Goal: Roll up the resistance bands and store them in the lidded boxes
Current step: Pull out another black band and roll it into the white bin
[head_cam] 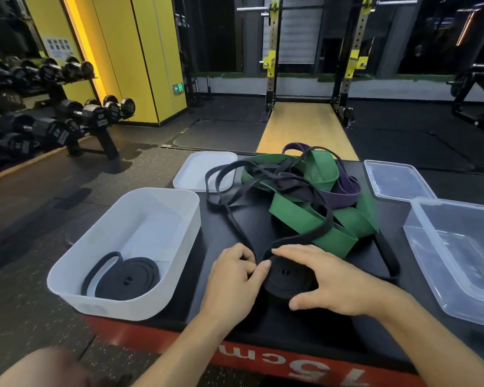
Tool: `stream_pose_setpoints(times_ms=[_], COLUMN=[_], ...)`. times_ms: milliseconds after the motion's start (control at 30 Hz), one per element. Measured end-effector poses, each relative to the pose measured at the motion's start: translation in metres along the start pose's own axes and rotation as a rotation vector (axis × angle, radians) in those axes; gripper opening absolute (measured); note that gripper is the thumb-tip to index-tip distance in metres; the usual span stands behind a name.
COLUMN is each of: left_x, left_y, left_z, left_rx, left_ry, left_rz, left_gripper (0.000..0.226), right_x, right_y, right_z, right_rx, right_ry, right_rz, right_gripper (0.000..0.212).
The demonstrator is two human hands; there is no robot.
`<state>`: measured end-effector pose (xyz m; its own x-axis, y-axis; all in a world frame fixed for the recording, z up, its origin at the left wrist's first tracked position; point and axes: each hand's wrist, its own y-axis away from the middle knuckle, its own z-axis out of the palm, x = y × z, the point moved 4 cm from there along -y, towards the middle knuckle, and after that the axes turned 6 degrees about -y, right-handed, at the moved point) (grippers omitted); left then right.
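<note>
A half-rolled black band coil (287, 277) lies flat on the black platform near its front edge. My right hand (333, 283) curls over the coil, fingers on top and thumb at its near side. My left hand (235, 277) pinches the coil's left edge, where the loose black tail (235, 222) runs off toward the pile. Behind lie tangled green bands (296, 216) and a purple band (341, 194). A rolled black band (127, 280) lies in the white box (179, 219) at left.
The white box's lid (190, 174) lies behind it. A clear box (458, 261) stands at right with its clear lid (397, 180) behind. The platform's red front edge (263, 356) is near me. Dumbbell racks (39, 121) stand far left.
</note>
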<state>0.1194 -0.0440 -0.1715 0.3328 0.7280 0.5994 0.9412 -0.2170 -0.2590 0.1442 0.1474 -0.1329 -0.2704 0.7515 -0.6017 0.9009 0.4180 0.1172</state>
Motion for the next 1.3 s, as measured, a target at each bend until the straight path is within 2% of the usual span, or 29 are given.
stream_pose_setpoints(times_ms=[133, 300, 367, 467, 567, 733, 1000, 1167, 1300], left_x=[-0.002, -0.002, -0.002, -0.004, -0.005, -0.006, -0.002, -0.001, -0.004], left_y=[-0.004, -0.004, -0.004, -0.006, -0.005, -0.006, -0.003, -0.006, -0.012], left_z=[0.000, 0.002, 0.002, 0.003, 0.002, 0.000, -0.001, 0.000, 0.002], left_rx=[-0.004, -0.012, -0.014, -0.029, -0.017, 0.079, 0.056, 0.031, 0.037], left_ry=[-0.009, -0.015, -0.015, -0.007, 0.019, 0.041, 0.047, 0.036, 0.087], left_rz=[-0.002, -0.015, -0.019, -0.010, -0.020, -0.010, -0.027, -0.073, -0.164], left_gripper=[0.062, 0.061, 0.060, 0.059, 0.059, 0.057, 0.050, 0.050, 0.050], right_x=[-0.008, -0.034, -0.041, -0.044, -0.041, -0.020, 0.019, 0.021, 0.008], right_y=[0.004, 0.018, 0.016, 0.006, 0.000, 0.002, -0.001, 0.000, 0.005], right_z=[0.003, 0.014, 0.018, 0.021, 0.020, 0.019, 0.011, 0.013, 0.015], right_rx=[0.026, 0.292, 0.324, 0.374, 0.367, 0.357, 0.207, 0.171, 0.214], right_ry=[0.050, 0.296, 0.391, 0.450, 0.418, 0.250, -0.119, -0.149, -0.022], right_rz=[0.019, 0.189, 0.289, 0.278, 0.288, 0.187, -0.060, -0.066, 0.027], right_gripper=[0.093, 0.096, 0.098, 0.103, 0.100, 0.080, 0.083, 0.083, 0.092])
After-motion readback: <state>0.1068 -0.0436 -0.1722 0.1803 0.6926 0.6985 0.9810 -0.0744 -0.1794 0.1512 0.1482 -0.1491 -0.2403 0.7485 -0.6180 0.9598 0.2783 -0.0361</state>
